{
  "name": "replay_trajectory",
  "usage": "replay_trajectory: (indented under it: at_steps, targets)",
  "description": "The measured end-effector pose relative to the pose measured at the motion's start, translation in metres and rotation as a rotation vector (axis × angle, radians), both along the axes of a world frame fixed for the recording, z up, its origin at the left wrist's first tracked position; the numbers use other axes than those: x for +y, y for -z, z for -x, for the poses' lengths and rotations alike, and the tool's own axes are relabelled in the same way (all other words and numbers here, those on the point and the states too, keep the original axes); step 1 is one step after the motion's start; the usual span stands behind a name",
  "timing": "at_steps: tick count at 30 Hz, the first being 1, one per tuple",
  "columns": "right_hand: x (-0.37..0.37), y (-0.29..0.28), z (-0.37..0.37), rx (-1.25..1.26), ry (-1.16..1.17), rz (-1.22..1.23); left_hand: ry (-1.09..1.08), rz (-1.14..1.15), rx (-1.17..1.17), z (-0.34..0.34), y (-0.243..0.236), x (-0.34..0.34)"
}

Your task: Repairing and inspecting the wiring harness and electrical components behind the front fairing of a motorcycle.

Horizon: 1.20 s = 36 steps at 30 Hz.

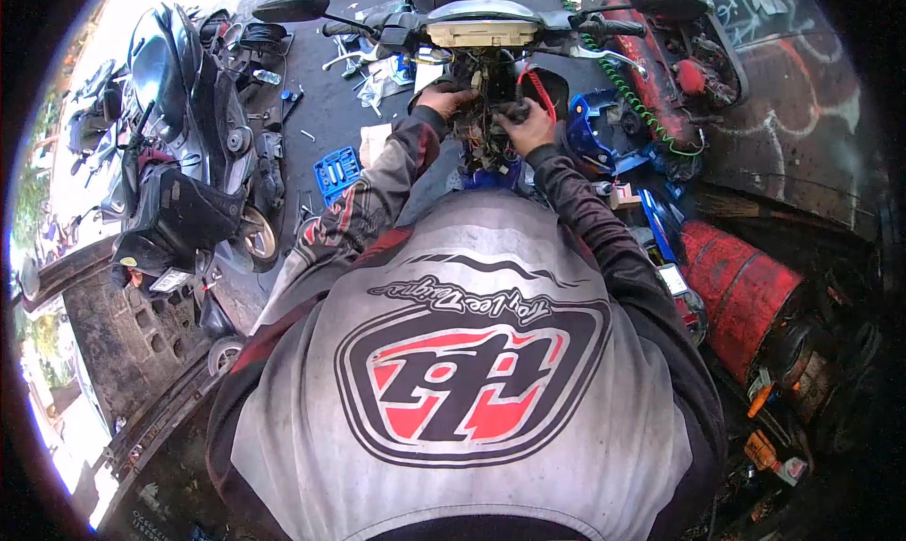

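Observation:
A motor scooter's handlebar unit [481, 24] with two mirrors stands in front of me, its front cover off and a tangle of wires [486, 130] showing below the instrument panel. My left hand [442, 98] rests on the left side of the wire bundle, fingers curled into it. On the right side my right hand [528, 126] is closed on a dark cable or connector beside a red wire [541, 90]. My grey shirt with a red and black emblem [472, 380] fills the lower half of the view.
A dark scooter [184, 144] is parked at left. A blue socket tray [337, 173] and loose tools lie on the ground. Blue body panels [590, 135] and a red cylinder [746, 291] sit at right, with a green coiled cord [628, 92].

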State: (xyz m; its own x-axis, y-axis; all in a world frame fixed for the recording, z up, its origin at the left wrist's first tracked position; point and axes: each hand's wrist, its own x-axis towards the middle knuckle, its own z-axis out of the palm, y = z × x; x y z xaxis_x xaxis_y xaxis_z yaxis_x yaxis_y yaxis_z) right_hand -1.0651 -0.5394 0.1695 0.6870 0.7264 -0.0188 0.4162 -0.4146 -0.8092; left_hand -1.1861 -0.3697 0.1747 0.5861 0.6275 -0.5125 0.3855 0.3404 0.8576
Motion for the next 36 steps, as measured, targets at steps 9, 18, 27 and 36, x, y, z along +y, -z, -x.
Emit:
replay_trajectory:
  at_steps: [9,18,27,36]
  targets:
    - [0.021,0.006,0.020,-0.218,0.076,0.030,-0.042,0.033,0.154,-0.009,0.019,0.008]
    - [0.014,0.006,0.013,-0.157,0.109,0.007,0.104,-0.137,0.223,-0.015,0.006,0.003]
    - [0.014,0.019,0.003,0.022,0.094,-0.114,0.080,0.014,-0.014,-0.015,0.063,0.020]
    - [-0.021,0.019,-0.023,0.304,0.319,-0.189,-0.038,0.166,-0.170,0.039,0.060,0.018]
